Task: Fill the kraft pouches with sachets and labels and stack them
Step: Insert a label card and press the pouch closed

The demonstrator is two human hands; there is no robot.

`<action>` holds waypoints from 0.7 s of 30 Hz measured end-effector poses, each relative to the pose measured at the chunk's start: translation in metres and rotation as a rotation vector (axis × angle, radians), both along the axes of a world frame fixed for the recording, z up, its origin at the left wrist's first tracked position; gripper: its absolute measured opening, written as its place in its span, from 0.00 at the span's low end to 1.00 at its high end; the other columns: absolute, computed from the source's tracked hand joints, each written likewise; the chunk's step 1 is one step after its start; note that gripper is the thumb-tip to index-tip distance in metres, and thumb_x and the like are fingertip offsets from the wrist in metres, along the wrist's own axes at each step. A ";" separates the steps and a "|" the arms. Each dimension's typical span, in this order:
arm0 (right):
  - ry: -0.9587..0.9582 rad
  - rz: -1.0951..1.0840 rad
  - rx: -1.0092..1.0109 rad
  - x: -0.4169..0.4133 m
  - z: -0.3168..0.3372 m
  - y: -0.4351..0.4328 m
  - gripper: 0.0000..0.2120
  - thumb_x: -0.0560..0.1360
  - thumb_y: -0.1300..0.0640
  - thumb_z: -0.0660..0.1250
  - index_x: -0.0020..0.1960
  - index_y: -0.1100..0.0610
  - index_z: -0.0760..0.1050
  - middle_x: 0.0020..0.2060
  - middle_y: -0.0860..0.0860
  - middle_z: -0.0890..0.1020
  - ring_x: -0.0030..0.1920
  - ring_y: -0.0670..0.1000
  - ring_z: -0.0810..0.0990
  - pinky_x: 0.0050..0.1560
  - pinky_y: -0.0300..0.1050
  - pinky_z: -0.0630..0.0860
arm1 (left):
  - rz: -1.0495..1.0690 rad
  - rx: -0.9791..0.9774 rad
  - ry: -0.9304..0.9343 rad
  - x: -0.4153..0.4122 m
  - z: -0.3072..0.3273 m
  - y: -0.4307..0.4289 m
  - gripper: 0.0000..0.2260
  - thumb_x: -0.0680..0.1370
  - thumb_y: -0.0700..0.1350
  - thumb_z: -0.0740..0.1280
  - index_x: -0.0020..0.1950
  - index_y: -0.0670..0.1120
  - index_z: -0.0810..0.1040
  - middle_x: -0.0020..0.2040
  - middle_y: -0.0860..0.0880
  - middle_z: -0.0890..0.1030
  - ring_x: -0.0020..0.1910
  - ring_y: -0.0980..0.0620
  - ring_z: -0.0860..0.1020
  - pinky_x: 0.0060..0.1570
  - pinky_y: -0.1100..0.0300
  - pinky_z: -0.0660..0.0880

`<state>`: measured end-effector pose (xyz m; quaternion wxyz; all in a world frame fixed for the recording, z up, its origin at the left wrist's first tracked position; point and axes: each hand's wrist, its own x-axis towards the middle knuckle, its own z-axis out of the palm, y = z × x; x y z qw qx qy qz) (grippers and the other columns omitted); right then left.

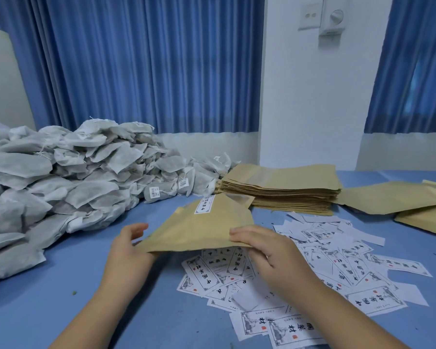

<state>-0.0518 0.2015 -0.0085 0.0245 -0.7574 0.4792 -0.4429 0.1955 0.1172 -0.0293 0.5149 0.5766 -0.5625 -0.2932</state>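
A kraft pouch with a white label stuck near its far end is held just above the blue table. My left hand grips its near left corner from below, thumb curled over the edge. My right hand pinches its near right edge, fingers on top. A big heap of white sachets fills the left side. Loose printed labels lie scattered under and right of my right hand. A stack of flat kraft pouches sits behind.
More kraft pouches lie at the right edge of the table. Blue curtains and a white wall pillar stand behind the table. Bare blue table shows in front of my left arm.
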 end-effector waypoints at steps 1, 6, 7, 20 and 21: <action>0.057 0.001 -0.058 0.000 0.002 0.002 0.18 0.73 0.70 0.63 0.56 0.55 0.81 0.57 0.41 0.80 0.59 0.36 0.74 0.61 0.26 0.65 | -0.032 0.068 0.202 0.002 0.001 -0.001 0.17 0.75 0.37 0.70 0.59 0.52 0.74 0.60 0.49 0.77 0.52 0.51 0.80 0.54 0.55 0.74; 0.297 0.015 -0.346 0.003 0.009 0.008 0.17 0.69 0.72 0.65 0.55 0.61 0.81 0.56 0.52 0.81 0.56 0.52 0.78 0.61 0.42 0.72 | -0.267 0.275 1.266 0.001 0.019 0.007 0.10 0.78 0.38 0.60 0.58 0.37 0.73 0.57 0.35 0.77 0.45 0.40 0.84 0.33 0.49 0.82; 0.318 0.018 -0.362 0.002 0.010 0.011 0.17 0.69 0.72 0.65 0.55 0.62 0.81 0.56 0.53 0.81 0.56 0.53 0.78 0.60 0.43 0.74 | -0.302 0.295 1.335 -0.001 0.023 0.011 0.12 0.77 0.43 0.62 0.56 0.36 0.73 0.57 0.35 0.77 0.49 0.38 0.82 0.34 0.46 0.82; 0.461 -0.172 -0.446 -0.077 0.038 0.073 0.15 0.67 0.71 0.62 0.51 0.65 0.80 0.53 0.56 0.79 0.46 0.54 0.73 0.51 0.41 0.70 | -0.701 0.519 1.167 -0.131 0.068 0.040 0.18 0.67 0.31 0.63 0.56 0.31 0.73 0.54 0.31 0.80 0.50 0.40 0.81 0.40 0.48 0.82; 0.478 -0.196 -0.448 -0.088 0.042 0.078 0.15 0.65 0.73 0.63 0.50 0.65 0.80 0.53 0.57 0.79 0.45 0.55 0.74 0.49 0.42 0.71 | -0.730 0.520 1.153 -0.146 0.071 0.041 0.18 0.67 0.31 0.63 0.57 0.29 0.73 0.54 0.31 0.80 0.49 0.40 0.82 0.40 0.50 0.82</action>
